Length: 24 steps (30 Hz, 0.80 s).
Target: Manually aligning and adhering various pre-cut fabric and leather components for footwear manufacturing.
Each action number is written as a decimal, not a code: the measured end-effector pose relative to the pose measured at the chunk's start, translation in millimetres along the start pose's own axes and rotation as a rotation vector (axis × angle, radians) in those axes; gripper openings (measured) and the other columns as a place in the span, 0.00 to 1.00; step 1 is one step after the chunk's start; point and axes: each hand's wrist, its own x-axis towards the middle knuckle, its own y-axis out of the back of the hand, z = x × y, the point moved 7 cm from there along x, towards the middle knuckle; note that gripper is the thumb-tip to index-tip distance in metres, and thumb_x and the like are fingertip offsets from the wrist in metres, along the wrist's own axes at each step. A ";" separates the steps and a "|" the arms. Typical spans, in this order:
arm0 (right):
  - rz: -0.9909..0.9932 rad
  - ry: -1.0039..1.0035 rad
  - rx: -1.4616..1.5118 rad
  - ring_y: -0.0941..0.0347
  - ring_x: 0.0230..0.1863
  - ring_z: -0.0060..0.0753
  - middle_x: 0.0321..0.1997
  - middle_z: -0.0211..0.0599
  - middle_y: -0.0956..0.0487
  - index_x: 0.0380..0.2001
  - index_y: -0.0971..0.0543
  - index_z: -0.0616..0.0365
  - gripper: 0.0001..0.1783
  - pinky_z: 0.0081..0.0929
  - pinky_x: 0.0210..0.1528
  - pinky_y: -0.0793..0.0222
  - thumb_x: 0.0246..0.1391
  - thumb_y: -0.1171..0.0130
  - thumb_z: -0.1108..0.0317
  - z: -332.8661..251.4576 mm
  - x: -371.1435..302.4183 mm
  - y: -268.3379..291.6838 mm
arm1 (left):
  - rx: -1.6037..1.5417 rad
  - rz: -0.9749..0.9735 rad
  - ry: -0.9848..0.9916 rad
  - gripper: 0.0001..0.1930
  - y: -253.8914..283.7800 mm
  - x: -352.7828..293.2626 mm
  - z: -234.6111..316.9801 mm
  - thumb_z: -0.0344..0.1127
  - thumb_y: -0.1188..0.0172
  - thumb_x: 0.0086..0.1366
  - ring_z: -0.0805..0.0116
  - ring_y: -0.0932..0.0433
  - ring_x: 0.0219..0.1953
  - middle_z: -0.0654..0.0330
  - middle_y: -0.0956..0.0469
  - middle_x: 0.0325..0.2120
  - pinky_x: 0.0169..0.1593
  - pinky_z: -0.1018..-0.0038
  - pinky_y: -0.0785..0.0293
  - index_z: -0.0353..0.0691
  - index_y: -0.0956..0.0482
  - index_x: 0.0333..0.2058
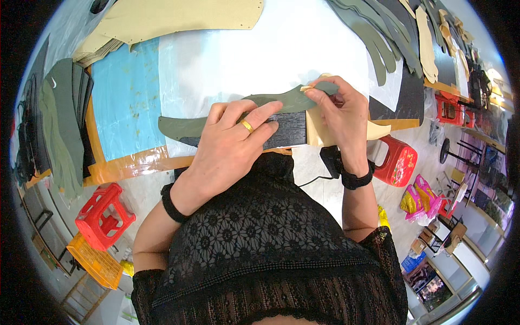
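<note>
A long, curved dark-green strip (184, 128), like a cut leather or fabric panel, lies along the near edge of the table. My left hand (230, 141), with a gold ring, rests over its middle, fingers stretched out and lying on it; the thumb is hidden. At the strip's right end, my right hand (342, 108) pinches with thumb and forefinger at a small beige edge (305, 88) against the green. Under that hand is a beige panel (319, 130), partly covered by the strip and the palm. A black block-like surface (290, 130) shows below the strip.
Stacked beige panels (189, 21) lie at the far left. Dark-green pieces are piled at the table's left end (59, 119) and far right (374, 43). Red stools (105, 216) (395, 161) stand below both sides, with a yellow crate (95, 262) at lower left.
</note>
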 end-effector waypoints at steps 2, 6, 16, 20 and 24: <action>0.018 -0.011 0.022 0.24 0.25 0.20 0.25 0.35 0.17 0.36 0.16 0.63 0.09 0.21 0.30 0.28 0.55 0.30 0.69 -0.5 -0.2 0.4 | 0.038 -0.001 -0.029 0.19 0.0 1.6 2.8 0.24 0.35 0.48 0.58 0.28 0.53 0.66 0.26 0.61 0.55 0.63 0.33 0.41 0.19 0.42; 0.016 0.018 0.014 0.24 0.25 0.21 0.25 0.35 0.17 0.36 0.16 0.62 0.09 0.21 0.31 0.28 0.55 0.30 0.69 0.7 1.0 0.2 | 0.047 0.000 -0.033 0.19 -0.6 3.8 5.1 0.23 0.35 0.48 0.58 0.28 0.53 0.65 0.26 0.62 0.55 0.63 0.33 0.39 0.20 0.41; 0.013 0.059 0.025 0.23 0.25 0.25 0.25 0.38 0.17 0.35 0.17 0.63 0.11 0.25 0.30 0.28 0.55 0.29 0.66 5.0 2.2 -0.8 | -0.002 -0.070 -0.042 0.17 9.4 11.9 7.3 0.24 0.43 0.56 0.55 0.25 0.50 0.58 0.23 0.59 0.55 0.61 0.30 0.37 0.24 0.46; 0.015 0.073 0.005 0.24 0.24 0.26 0.24 0.38 0.18 0.35 0.18 0.63 0.11 0.25 0.30 0.29 0.55 0.30 0.67 4.0 3.8 0.4 | -0.187 -0.045 0.012 0.17 12.4 7.9 4.2 0.21 0.46 0.61 0.49 0.23 0.49 0.54 0.22 0.58 0.54 0.59 0.25 0.35 0.25 0.49; 0.004 0.069 -0.019 0.25 0.23 0.26 0.24 0.39 0.19 0.34 0.18 0.63 0.10 0.26 0.29 0.29 0.55 0.30 0.67 7.3 3.8 1.5 | -0.443 -0.039 0.356 0.21 16.3 5.2 -14.4 0.18 0.47 0.62 0.48 0.22 0.49 0.46 0.22 0.55 0.55 0.60 0.24 0.32 0.29 0.54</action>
